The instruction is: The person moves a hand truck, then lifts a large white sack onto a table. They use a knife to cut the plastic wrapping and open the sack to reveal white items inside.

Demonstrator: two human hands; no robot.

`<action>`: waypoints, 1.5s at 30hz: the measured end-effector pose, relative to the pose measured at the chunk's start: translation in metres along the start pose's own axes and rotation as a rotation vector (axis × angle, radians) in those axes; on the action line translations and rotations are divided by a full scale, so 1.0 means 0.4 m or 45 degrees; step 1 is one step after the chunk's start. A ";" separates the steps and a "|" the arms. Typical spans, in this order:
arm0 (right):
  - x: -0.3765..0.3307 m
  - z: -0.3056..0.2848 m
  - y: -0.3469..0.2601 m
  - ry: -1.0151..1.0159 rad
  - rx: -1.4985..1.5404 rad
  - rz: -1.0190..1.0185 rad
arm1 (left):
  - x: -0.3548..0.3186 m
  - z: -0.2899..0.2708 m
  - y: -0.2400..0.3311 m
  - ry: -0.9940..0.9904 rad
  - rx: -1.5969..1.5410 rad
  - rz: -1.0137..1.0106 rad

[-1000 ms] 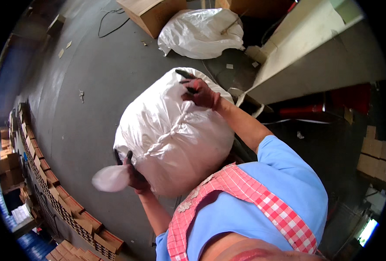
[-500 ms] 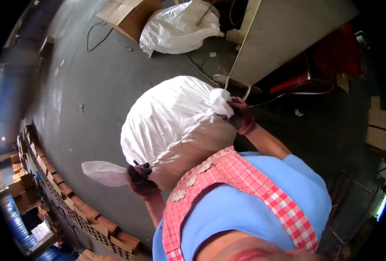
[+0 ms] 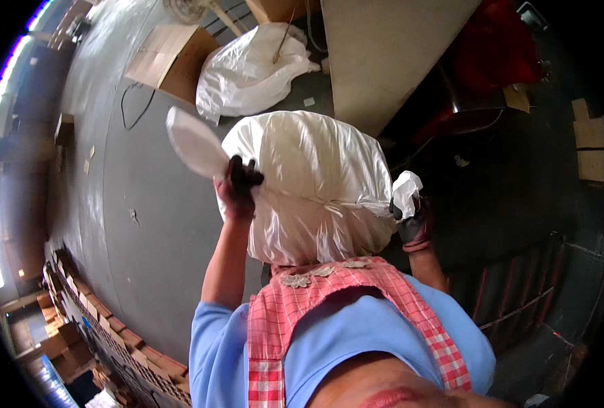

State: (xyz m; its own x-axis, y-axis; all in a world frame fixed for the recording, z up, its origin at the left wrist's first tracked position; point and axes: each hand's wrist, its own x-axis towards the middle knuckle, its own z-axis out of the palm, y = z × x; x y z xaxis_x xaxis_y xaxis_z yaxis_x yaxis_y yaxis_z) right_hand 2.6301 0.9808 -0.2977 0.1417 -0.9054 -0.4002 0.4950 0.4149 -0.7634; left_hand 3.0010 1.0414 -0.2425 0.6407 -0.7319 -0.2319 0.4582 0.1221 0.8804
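Open grey floor (image 3: 145, 204) to the left, passable. Blocked ahead by a slumped white sack (image 3: 247, 68) beside a flattened cardboard box (image 3: 169, 58); on the right by a tall pale panel (image 3: 383, 54); along the left edge by stacked brown boxes (image 3: 111, 333).

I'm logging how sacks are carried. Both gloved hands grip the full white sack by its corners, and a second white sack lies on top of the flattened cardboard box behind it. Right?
Not quite. In the head view the second sack lies on the floor beside the cardboard box, not on it. Left hand and right hand, both gloved, do grip the full sack at its corners.
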 end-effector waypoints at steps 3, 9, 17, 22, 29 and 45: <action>0.006 0.025 0.033 -0.089 0.122 -0.066 | 0.131 0.106 -0.015 0.252 -0.075 0.075; 0.206 0.134 -0.036 -0.696 0.462 -0.618 | 0.262 0.165 -0.104 0.187 0.081 -0.027; -0.277 0.092 0.084 0.326 0.197 -0.616 | 0.077 -0.061 -0.064 -0.410 0.407 -0.016; -0.147 -0.054 0.018 0.037 0.494 -0.433 | 0.283 0.040 -0.123 -0.650 0.706 0.128; -0.293 0.013 0.100 0.460 0.042 -0.186 | 0.337 0.007 -0.099 -1.091 0.482 0.202; -0.129 0.376 0.165 -0.404 -0.432 -0.163 | -0.004 -0.287 0.106 -1.001 0.577 0.127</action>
State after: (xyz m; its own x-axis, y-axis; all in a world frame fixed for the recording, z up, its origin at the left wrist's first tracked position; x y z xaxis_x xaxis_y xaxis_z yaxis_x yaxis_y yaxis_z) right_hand 2.7846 1.0415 -0.2512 0.3787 -0.9119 -0.1580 0.2257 0.2565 -0.9398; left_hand 3.0901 1.1249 -0.2522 -0.0163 -0.9983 0.0565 0.0310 0.0560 0.9980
